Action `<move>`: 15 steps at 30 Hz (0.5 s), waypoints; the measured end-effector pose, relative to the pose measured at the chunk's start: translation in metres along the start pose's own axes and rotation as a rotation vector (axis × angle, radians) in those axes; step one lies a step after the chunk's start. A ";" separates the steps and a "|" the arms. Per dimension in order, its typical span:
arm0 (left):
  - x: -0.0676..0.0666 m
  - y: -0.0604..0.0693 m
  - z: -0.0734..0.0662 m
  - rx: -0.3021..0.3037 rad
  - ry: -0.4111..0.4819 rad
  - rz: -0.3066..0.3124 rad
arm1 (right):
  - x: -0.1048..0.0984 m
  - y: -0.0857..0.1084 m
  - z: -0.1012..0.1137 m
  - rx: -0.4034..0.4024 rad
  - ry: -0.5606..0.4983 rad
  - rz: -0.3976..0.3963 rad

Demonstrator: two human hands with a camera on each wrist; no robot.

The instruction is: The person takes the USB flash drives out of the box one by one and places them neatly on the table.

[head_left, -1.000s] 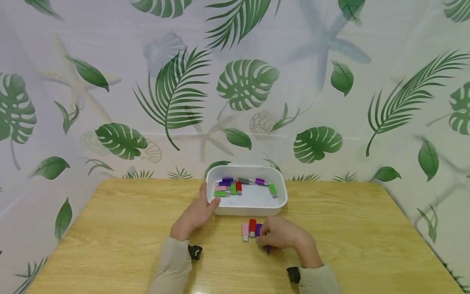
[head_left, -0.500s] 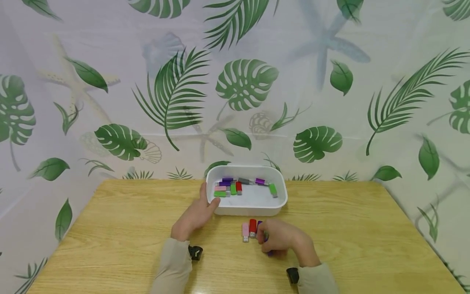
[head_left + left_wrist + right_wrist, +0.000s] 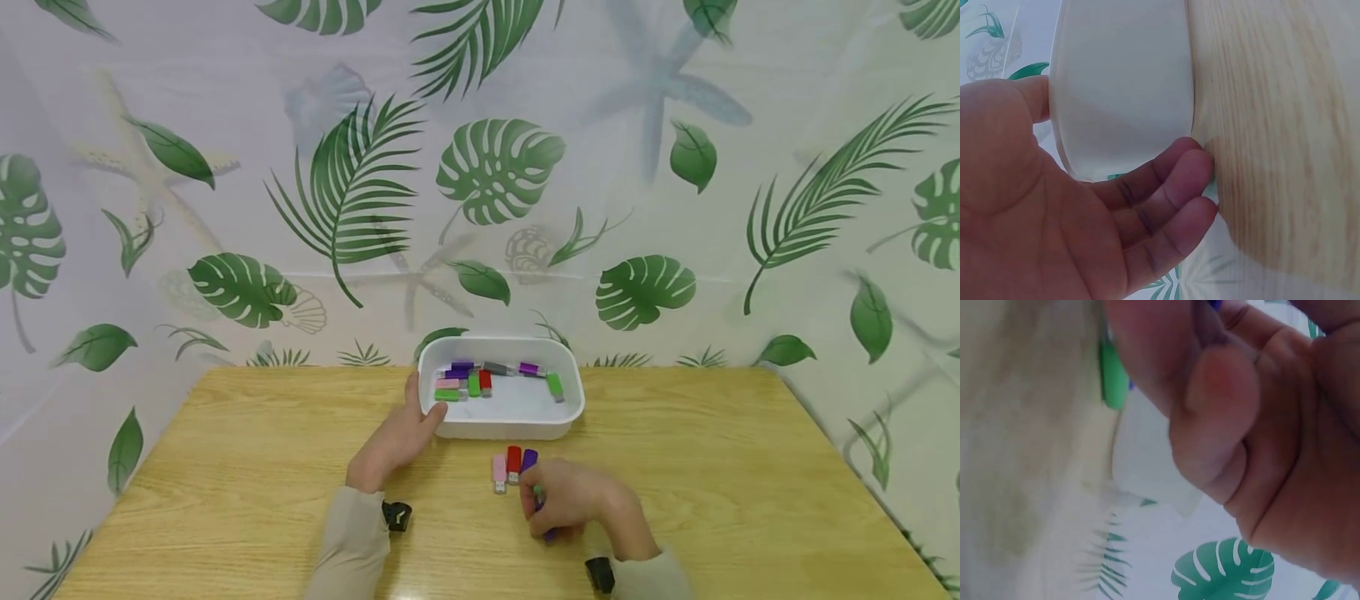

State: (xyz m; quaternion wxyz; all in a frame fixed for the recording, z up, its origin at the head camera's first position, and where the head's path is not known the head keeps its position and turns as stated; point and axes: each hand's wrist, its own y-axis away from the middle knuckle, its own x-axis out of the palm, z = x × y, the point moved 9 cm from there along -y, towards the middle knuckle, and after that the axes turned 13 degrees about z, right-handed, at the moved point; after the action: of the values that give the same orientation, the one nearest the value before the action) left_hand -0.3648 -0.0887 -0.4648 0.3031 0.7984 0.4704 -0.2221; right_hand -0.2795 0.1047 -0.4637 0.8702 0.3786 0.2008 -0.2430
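My left hand (image 3: 393, 437) grips the left end of a white plastic box (image 3: 510, 429), thumb on its front corner and fingers along its side; the left wrist view shows the fingers curled against the box wall (image 3: 1125, 81). My right hand (image 3: 573, 500) is low over the table in front, holding a purple USB stick (image 3: 550, 534) mostly hidden by the fingers. Just beyond the hand, a pink USB stick (image 3: 499, 471), a red USB stick (image 3: 513, 460) and another purple USB stick (image 3: 529, 459) lie in a row. A green USB stick (image 3: 1113, 378) lies partly hidden beside the fingers.
Inside the box lie several more USB sticks, among them a grey one (image 3: 497, 368) and a green one at the right (image 3: 555, 387). The wooden table (image 3: 712, 467) runs back to a leaf-patterned cloth (image 3: 540, 208).
My right hand has drawn slightly back toward me with the purple USB stick, uncovering more of the other purple stick in the row. The left hand and box have stayed in place.
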 end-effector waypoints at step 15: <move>-0.001 0.001 -0.004 0.021 0.039 -0.009 | 0.017 -0.003 0.001 0.018 -0.078 0.068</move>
State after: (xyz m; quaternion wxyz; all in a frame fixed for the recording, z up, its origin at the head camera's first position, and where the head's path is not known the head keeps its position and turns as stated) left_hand -0.3643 -0.0872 -0.4611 0.2845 0.8037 0.4773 -0.2129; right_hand -0.2670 0.0982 -0.4740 0.8816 0.3834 0.1514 -0.2300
